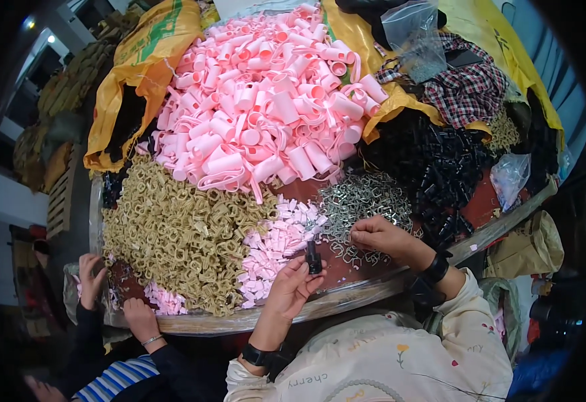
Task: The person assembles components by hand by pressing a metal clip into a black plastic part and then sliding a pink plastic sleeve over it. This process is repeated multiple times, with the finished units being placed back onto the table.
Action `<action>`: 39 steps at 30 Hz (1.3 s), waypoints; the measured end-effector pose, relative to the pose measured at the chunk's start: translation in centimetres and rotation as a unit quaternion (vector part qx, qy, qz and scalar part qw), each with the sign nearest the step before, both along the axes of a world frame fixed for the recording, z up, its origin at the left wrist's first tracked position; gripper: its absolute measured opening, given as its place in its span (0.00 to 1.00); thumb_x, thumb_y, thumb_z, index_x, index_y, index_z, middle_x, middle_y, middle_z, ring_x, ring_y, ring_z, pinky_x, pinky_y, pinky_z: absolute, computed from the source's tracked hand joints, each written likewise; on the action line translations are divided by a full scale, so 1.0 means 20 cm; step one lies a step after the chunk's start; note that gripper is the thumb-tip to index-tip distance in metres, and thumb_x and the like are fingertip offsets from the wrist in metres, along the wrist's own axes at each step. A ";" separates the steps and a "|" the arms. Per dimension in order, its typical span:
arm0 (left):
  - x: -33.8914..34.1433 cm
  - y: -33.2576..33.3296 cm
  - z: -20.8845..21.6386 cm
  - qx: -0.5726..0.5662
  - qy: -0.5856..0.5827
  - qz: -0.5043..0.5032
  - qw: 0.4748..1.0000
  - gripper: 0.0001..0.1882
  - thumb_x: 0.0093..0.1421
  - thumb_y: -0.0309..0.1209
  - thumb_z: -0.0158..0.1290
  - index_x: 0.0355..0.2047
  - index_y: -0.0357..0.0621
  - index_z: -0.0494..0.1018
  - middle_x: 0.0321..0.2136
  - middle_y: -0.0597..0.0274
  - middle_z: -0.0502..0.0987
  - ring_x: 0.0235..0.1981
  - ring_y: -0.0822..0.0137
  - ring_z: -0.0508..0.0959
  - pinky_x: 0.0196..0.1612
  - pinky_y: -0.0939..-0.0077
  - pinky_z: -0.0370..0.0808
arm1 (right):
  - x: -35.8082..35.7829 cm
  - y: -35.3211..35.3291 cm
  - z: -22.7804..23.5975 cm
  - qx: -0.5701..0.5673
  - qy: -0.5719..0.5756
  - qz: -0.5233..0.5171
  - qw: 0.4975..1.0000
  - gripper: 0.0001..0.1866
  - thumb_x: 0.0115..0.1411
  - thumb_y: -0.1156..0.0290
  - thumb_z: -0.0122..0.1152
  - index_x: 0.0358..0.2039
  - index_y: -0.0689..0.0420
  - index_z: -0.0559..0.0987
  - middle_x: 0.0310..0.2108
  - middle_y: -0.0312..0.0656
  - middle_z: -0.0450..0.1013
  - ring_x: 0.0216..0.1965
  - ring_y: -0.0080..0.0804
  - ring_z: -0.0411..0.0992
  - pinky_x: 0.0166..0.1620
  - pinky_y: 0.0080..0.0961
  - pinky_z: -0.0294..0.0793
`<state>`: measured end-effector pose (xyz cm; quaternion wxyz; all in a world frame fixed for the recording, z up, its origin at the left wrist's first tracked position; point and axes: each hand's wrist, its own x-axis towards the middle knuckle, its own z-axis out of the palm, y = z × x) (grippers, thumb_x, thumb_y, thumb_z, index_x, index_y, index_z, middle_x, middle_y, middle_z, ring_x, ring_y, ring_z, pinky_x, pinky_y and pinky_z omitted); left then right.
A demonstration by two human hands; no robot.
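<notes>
Between the thumb and fingers of my left hand stands a small black plastic part, narrow at the top and wider below. My left hand is over the table's near edge, beside the small pale-pink pieces. To its right, my right hand is closed in a pinch above a heap of small bent metal clips. Whatever its fingertips hold, if anything, is hidden. A heap of black plastic parts lies beyond my right hand.
Pink plastic tubes with straps form a tall heap at the back. Tan plastic rings cover the left. Yellow sacks, a checked cloth and clear bags stand around. A co-worker's hands are at the lower left.
</notes>
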<state>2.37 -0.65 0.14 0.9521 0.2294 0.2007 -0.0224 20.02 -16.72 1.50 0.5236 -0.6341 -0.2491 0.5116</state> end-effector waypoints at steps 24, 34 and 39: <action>-0.03 0.02 -0.03 -0.041 -0.047 0.037 0.997 0.20 0.50 0.33 0.52 0.40 0.35 0.62 0.36 0.53 0.70 0.40 0.60 0.71 0.46 0.66 0.68 | -0.12 0.15 0.11 0.155 -0.466 0.158 0.857 0.04 0.46 0.74 0.52 0.23 0.58 0.68 0.20 0.42 0.61 0.23 0.39 0.64 0.24 0.31 0.62; -0.03 0.03 0.03 0.029 -0.083 0.052 0.995 0.14 0.53 0.27 0.48 0.39 0.34 0.65 0.35 0.55 0.71 0.38 0.66 0.71 0.43 0.74 0.70 | -0.16 0.21 0.11 0.154 -0.373 0.148 0.903 0.07 0.46 0.70 0.55 0.23 0.58 0.69 0.22 0.42 0.65 0.23 0.39 0.66 0.26 0.28 0.64; -0.05 0.03 -0.04 0.066 -0.042 0.066 0.995 0.17 0.52 0.27 0.50 0.40 0.31 0.64 0.36 0.52 0.71 0.38 0.62 0.72 0.45 0.71 0.69 | -0.23 0.20 0.10 0.117 -0.269 0.067 0.954 0.07 0.50 0.69 0.53 0.23 0.60 0.70 0.21 0.43 0.66 0.22 0.34 0.66 0.25 0.23 0.64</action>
